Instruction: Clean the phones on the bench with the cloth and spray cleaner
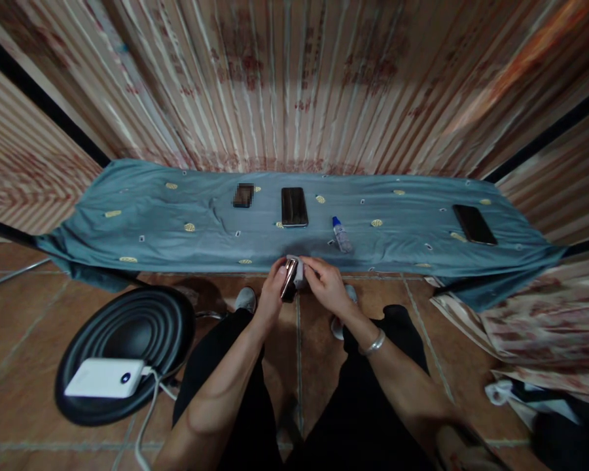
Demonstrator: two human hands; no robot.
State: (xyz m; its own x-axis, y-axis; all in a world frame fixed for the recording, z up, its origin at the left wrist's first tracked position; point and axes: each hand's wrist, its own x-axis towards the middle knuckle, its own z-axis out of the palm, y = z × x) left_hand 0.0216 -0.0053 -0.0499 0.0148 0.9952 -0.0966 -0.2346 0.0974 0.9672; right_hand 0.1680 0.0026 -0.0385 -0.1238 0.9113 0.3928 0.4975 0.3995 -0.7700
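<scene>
Over the front edge of the cloth-covered table, my left hand [273, 282] is closed around a phone [289, 278] with a shiny, rose-gold edge, held tilted. My right hand [326, 284] pinches a small grey cloth [298, 272], which lies against the phone's right side. Beyond my hands, a dark phone [294, 207] lies flat on the table. To its right, a small clear bottle with a blue cap [341, 235] rests on its side. Another dark phone [474, 224] is at the far right, and a small dark blurred-out item [244, 195] lies left of centre.
The table wears a teal patterned cloth [206, 248]. Striped curtains [294, 85] hang behind it and at both sides. At my left stands a round black stool [174, 327] bearing a white power bank [105, 378] with a white cable [150, 418]. Tiled floor lies below.
</scene>
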